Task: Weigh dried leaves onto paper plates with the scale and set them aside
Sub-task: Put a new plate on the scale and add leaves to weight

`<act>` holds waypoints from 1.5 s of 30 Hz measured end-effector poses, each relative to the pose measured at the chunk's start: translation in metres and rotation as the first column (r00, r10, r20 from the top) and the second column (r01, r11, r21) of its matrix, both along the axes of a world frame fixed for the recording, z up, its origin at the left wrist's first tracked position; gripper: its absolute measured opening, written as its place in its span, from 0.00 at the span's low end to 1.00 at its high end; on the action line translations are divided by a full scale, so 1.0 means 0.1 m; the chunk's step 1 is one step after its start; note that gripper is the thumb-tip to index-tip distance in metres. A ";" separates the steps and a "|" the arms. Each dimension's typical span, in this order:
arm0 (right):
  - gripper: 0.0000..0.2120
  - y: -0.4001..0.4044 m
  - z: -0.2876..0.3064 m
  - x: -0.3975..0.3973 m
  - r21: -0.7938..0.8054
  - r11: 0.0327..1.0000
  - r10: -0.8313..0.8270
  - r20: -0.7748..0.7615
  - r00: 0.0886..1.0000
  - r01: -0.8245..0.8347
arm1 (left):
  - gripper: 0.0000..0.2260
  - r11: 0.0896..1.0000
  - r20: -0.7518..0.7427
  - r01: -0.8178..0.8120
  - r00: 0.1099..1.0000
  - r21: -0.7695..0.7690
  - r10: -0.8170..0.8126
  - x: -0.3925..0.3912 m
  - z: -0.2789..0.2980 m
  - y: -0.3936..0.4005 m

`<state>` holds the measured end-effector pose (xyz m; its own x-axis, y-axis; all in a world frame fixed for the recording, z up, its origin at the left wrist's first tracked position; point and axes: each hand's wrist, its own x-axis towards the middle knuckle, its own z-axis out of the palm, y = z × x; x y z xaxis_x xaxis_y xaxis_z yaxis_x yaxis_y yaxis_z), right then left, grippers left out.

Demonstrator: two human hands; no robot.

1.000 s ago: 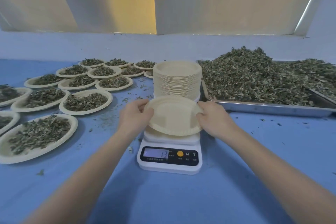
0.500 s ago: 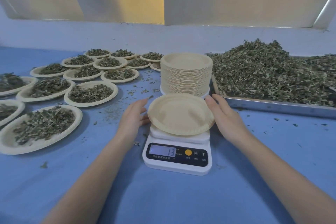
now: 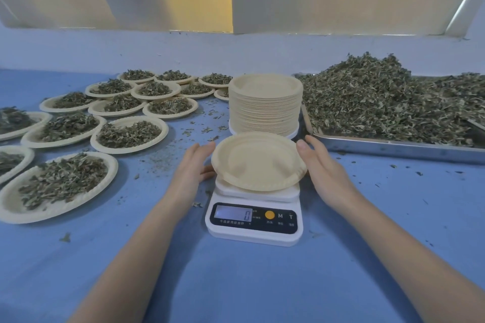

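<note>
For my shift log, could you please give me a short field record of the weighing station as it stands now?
Scale: display reads 0
On scale: one empty plate
Left hand: open, beside the plate's left rim
Right hand: open, at its right rim
Plate stack: behind scale
Leaf tray: right, heaped
Filled plates: left, set aside

The filled plates (image 3: 10, 123) at the left edge and the metal tray (image 3: 393, 145) at the right are being cropped; the stack of plates (image 3: 265, 105) is hiding another filled plate behind it.
</note>
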<state>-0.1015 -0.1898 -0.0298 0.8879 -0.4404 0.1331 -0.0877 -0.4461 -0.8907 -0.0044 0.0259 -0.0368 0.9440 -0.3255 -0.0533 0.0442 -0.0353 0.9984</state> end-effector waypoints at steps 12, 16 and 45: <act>0.36 -0.04 0.23 0.08 -0.134 0.991 0.035 0.118 0.992 -0.019 | 0.29 0.935 0.664 -0.245 0.748 0.256 0.014 -0.08 0.44 -0.33; 0.22 -0.22 0.41 0.22 -0.222 0.973 -0.014 0.189 0.982 0.056 | 0.18 0.918 0.729 -0.130 0.653 0.374 -0.204 -0.13 0.73 -1.02; 0.27 -2.58 0.70 1.81 -0.711 0.693 -0.382 -0.222 0.897 0.119 | 0.41 0.836 0.221 0.077 0.948 0.543 -0.231 1.02 0.65 -3.87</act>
<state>0.0800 -0.4477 0.0402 0.8007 -0.5631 0.2044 -0.5110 -0.8201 -0.2577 0.0977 -0.3606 0.0280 0.8860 -0.4635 -0.0119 -0.2701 -0.5367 0.7994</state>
